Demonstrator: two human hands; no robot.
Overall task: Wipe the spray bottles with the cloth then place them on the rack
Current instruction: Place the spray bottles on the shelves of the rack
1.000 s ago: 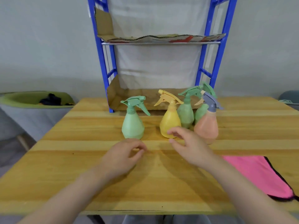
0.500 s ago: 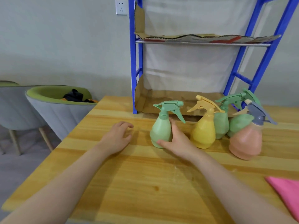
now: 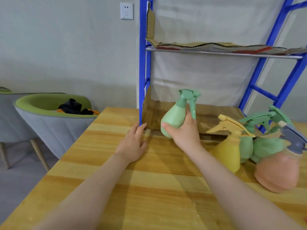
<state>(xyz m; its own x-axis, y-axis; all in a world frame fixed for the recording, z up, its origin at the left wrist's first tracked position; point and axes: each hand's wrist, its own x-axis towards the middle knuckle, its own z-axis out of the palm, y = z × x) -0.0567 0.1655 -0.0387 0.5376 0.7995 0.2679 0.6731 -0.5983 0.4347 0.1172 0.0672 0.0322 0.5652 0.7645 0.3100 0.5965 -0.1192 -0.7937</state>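
Observation:
My right hand [image 3: 185,132] grips a light green spray bottle [image 3: 174,116] by its body and holds it tilted above the table, in front of the blue rack's [image 3: 142,67] lower shelf lined with cardboard [image 3: 211,117]. My left hand [image 3: 132,143] lies flat on the wooden table [image 3: 149,188] with fingers apart, its fingertips near the rack's left post. To the right stand a yellow bottle [image 3: 228,153], two darker green bottles [image 3: 262,146] and a salmon bottle [image 3: 279,171] with a grey-blue trigger. The cloth is out of view.
The rack's upper shelf [image 3: 224,50] carries a sheet of cardboard. A grey and green chair [image 3: 49,120] with dark items in it stands left of the table. A wall socket [image 3: 126,11] sits above.
My right hand closed on the light green bottle and lifted it off the table toward the rack. My left hand slid forward to the rack's left post. The view shifted left; the pink cloth left the frame.

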